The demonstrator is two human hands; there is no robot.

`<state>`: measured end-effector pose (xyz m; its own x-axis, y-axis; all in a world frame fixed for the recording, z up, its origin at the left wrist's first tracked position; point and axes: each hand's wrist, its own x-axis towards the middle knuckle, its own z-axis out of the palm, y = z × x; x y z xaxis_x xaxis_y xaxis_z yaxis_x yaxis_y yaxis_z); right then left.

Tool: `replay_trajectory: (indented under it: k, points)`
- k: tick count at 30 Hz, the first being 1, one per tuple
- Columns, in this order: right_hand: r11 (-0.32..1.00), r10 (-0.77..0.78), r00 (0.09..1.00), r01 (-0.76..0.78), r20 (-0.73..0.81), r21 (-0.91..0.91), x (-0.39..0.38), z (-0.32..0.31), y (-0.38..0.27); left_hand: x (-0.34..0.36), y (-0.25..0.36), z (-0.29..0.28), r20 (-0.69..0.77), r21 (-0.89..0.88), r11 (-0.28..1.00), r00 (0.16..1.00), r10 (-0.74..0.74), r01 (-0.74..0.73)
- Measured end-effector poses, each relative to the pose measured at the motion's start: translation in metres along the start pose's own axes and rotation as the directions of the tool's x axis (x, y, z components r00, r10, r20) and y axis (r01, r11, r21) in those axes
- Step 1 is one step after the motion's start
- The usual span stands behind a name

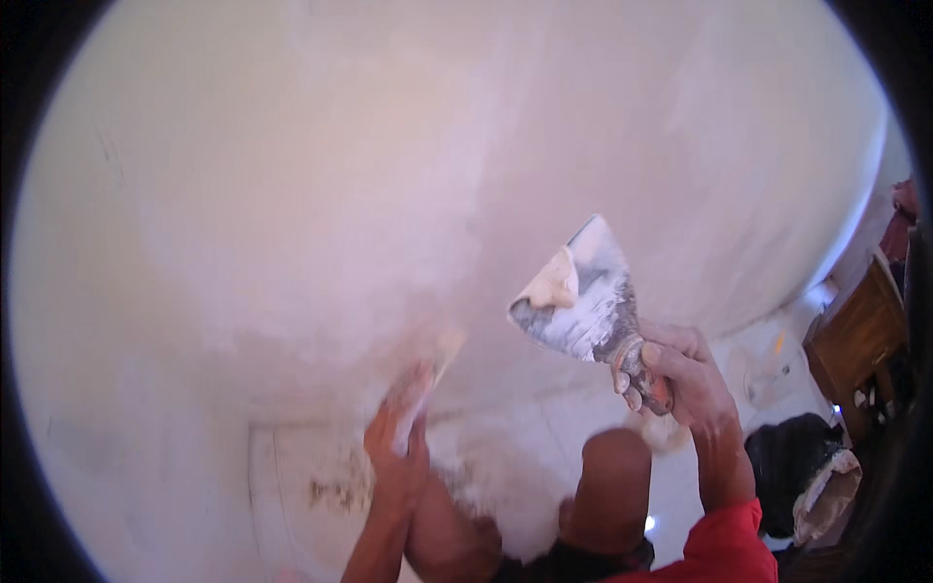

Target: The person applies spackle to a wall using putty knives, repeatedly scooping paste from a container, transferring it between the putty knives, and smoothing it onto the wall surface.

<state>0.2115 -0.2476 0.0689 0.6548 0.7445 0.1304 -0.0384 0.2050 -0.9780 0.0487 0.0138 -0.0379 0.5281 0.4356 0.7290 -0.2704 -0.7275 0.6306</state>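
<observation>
My right hand [685, 374] is closed around the worn reddish handle of a wide putty knife [593, 311]. Its blade points up and left, smeared with white filler, and a cream lump of putty [552, 284] clings to its left part. My left hand [397, 428] grips a thin, pale flat spreader [447, 358], partly hidden by the fingers and blurred. The spreader's edge is at or very close to the wall [389, 194], which has patchy whitish and pinkish-beige filler on it. Whether it touches the surface I cannot tell.
Below the wall runs a light tiled floor [564, 428] with dark stains [340, 486] on the left. My bent knees [607, 476] are close beneath my hands. On the right are a black bag [792, 466], a crumpled whitish sack [826, 496] and wooden furniture [855, 325].
</observation>
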Motion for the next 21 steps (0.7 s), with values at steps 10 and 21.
replay_trajectory:
  k: [10,21]
  points:
    - [-0.203,-0.882,0.418,0.077,0.217,-0.976,0.057,0.047,-0.187,-0.018,0.007,0.009,0.167,-0.047,0.998,0.985,-0.034,0.043]
    - [-0.503,-0.799,0.497,-0.245,0.339,-0.829,0.12,0.085,-0.218,-0.019,0.009,0.004,0.191,-0.12,0.988,0.979,-0.07,0.094]
